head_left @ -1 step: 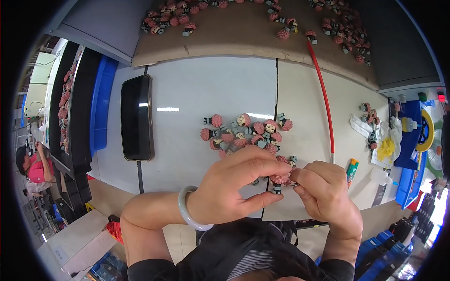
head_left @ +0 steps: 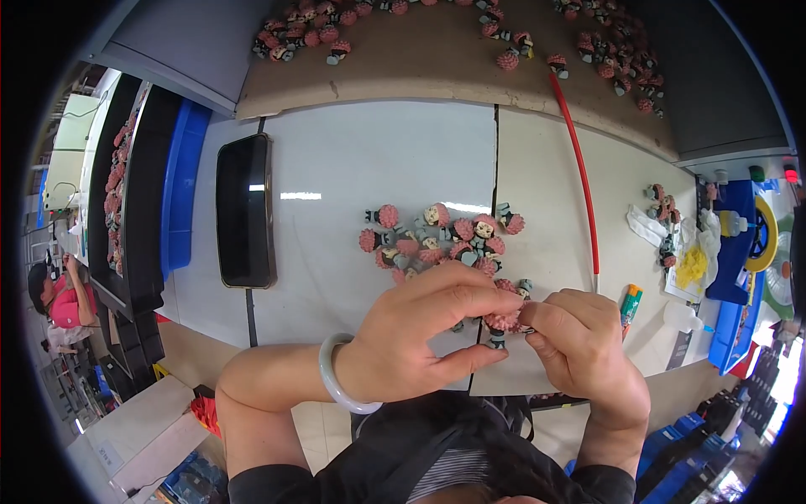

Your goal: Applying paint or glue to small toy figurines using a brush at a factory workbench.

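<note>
My left hand (head_left: 424, 323) and my right hand (head_left: 583, 340) meet just above the near edge of the white table (head_left: 353, 160). Together they pinch one small figurine (head_left: 502, 322) with a fuzzy pink head and grey body. A pale bracelet (head_left: 336, 380) circles my left wrist. Just beyond my fingers lies a loose pile of the same pink-headed figurines (head_left: 437, 238); part of it is hidden behind my left hand.
A dark phone (head_left: 245, 210) lies screen-up at the left of the table. A thin red rod (head_left: 579, 168) runs diagonally on the right. Several more figurines (head_left: 457, 25) cover a brown board at the back. Blue bins (head_left: 180, 185) stand left; another person (head_left: 54, 294) works far left.
</note>
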The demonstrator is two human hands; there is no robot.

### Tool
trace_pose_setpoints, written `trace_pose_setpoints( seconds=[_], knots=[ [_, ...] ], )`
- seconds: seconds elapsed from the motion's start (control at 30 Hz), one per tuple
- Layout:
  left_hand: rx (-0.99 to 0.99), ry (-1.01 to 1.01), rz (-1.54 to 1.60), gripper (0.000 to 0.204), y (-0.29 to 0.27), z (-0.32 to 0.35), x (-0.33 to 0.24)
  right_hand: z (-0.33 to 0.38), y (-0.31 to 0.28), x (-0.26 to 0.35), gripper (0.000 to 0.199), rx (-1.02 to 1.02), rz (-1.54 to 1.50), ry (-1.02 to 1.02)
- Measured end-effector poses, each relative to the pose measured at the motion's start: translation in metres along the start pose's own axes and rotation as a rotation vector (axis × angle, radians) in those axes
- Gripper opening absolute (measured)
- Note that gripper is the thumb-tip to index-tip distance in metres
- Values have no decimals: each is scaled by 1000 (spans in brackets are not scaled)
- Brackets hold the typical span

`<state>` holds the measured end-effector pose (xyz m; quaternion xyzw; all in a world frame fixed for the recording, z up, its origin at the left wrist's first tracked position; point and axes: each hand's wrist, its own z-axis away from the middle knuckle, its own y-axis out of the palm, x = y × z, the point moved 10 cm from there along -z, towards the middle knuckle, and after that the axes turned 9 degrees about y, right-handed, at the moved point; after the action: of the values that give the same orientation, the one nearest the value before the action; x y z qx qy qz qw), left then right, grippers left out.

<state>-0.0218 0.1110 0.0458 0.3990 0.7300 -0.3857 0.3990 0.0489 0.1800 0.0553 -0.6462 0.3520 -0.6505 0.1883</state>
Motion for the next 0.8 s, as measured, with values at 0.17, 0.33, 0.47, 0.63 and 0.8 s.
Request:
trace_pose_setpoints(
  seconds=[0.17,0.33,0.47,0.63,0.8],
  knots=[
    [-9,-38,45,43,1,0,1,-1,3,-1,14,14,1,-8],
    [11,-27,22,43,2,1,3,-2,3,2,15,28,25,-28],
    [15,-19,6,44,2,3,3,-3,6,0,14,46,21,-20],
    [40,-32,16,44,6,4,4,-1,7,0,13,67,11,-16],
    [59,-36,18,43,8,4,4,-1,11,-8,12,107,-101,57]
  ],
)
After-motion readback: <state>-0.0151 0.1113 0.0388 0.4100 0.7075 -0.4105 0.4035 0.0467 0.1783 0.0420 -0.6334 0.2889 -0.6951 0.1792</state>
